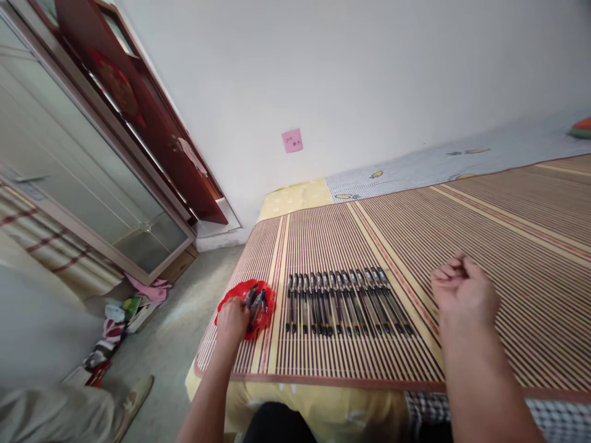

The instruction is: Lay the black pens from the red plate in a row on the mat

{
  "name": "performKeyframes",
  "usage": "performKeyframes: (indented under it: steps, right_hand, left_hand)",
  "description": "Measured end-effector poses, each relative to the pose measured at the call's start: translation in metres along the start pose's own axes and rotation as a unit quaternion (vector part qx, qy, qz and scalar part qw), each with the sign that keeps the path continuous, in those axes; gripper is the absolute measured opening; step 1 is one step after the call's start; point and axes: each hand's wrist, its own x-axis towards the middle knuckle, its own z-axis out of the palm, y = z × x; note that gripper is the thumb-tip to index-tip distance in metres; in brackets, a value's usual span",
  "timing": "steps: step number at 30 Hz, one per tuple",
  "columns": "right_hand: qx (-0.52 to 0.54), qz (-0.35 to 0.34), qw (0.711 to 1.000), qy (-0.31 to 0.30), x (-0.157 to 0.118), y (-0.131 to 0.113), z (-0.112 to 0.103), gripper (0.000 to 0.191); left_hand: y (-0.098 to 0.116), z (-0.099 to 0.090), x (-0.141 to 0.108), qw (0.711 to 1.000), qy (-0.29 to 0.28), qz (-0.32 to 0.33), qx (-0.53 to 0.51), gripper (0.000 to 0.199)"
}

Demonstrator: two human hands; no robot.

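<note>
My left hand point(233, 319) is at the left side of a red scalloped dish point(266, 317), its fingers closed at the dark pens point(257, 304) lying in it. Whether a pen is between those fingers is too small to tell. To the right of the dish, a row of several clear pens with black caps point(341, 304) lies side by side on the striped mat point(415, 221). Beyond the row's right end, my right hand point(464, 289) is raised over the mat, palm up with the fingers curled in. Nothing shows in it.
The mat covers a bed with a yellow sheet point(295, 200) against a white wall bearing a pink note point(292, 141). At the left are a glass-paneled door point(92, 147), clutter on the floor point(111, 326), and another person's leg and slipper point(136, 400).
</note>
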Motion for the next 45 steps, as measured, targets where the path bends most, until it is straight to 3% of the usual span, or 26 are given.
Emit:
performKeyframes:
  steps: [3,6,8,11,16,21,25,28,33,37,39,42,45]
  right_hand:
    - [-0.003,0.004,1.000,-0.003,-0.002,-0.001,0.003,0.022]
    - [-0.024,-0.008,0.999,-0.037,-0.007,0.000,0.009,0.012]
    - [-0.050,-0.026,0.995,-0.081,-0.013,0.001,0.014,0.003]
    - [-0.101,-0.051,0.983,-0.142,-0.025,0.004,0.022,0.016]
    - [-0.233,-0.038,0.941,-0.244,-0.044,0.010,0.030,0.024]
    - [-0.360,0.002,0.860,-0.361,-0.062,0.018,0.038,0.028]
    - [-0.415,0.036,0.799,-0.435,-0.077,0.029,0.046,0.034]
    - [-0.431,0.074,0.767,-0.469,-0.084,0.036,0.048,0.033]
    - [-0.438,0.097,0.737,-0.506,-0.088,0.043,0.046,0.033]
    - [-0.442,0.074,0.738,-0.505,-0.093,0.049,0.047,0.033]
    - [-0.441,0.063,0.760,-0.474,-0.090,0.047,0.044,0.033]
    - [-0.414,0.025,0.840,-0.349,-0.068,0.033,0.034,0.031]
    - [-0.323,-0.053,0.919,-0.219,-0.037,0.007,0.020,0.032]
  left_hand:
    - [0.016,0.001,-0.007,0.992,-0.017,-0.030,-0.118,0.014]
    - [0.044,0.011,-0.024,0.962,-0.066,-0.044,-0.263,0.028]
    - [0.066,0.021,-0.037,0.934,-0.096,-0.045,-0.342,0.032]
    - [0.099,0.038,-0.053,0.894,-0.138,-0.042,-0.424,0.031]
    - [0.144,0.058,-0.066,0.793,-0.208,-0.056,-0.570,0.034]
    - [0.171,0.067,-0.081,0.779,-0.240,-0.049,-0.577,0.036]
    - [0.176,0.072,-0.098,0.774,-0.284,-0.035,-0.565,0.031]
    - [0.173,0.074,-0.108,0.777,-0.307,-0.028,-0.549,0.029]
    - [0.166,0.077,-0.112,0.775,-0.292,-0.038,-0.559,0.032]
    - [0.165,0.078,-0.111,0.785,-0.283,-0.053,-0.548,0.034]
    - [0.164,0.077,-0.113,0.786,-0.295,-0.064,-0.539,0.035]
    - [0.162,0.078,-0.119,0.773,-0.332,-0.076,-0.535,0.037]
    - [0.157,0.082,-0.121,0.764,-0.346,-0.094,-0.537,0.037]
